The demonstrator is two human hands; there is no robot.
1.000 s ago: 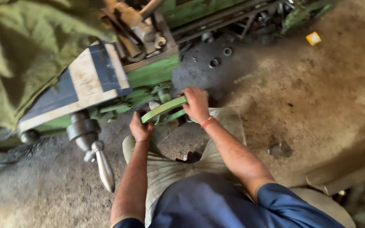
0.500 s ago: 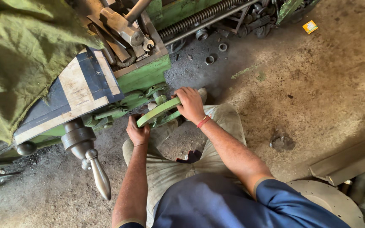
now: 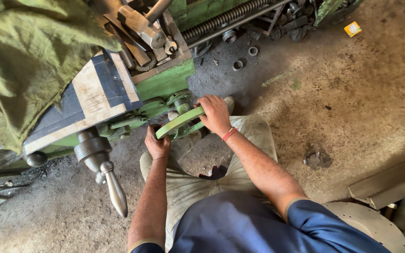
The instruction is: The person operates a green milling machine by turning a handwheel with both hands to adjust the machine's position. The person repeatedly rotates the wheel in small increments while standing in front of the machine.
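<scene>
Both hands are clamped on the green wheel (image 3: 180, 122) low on the machine (image 3: 165, 82): left hand (image 3: 157, 144) at its near-left rim, right hand (image 3: 215, 115) on top. Looks mid-turn; next it probably needs a steady, even crank.

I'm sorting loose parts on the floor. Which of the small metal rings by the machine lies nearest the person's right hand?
The ring lying lower and to the left; the other ring sits farther up, toward the lead screw, away from the right hand.

Flat green-painted metal handwheel (image 3: 180, 121): matt, chipped at rim. Grey turned-steel crank handle (image 3: 114, 191): smooth, dull sheen. Olive woven cloth (image 3: 24, 61): coarse, creased. Concrete floor (image 3: 352, 103): rough, dusty.
</scene>
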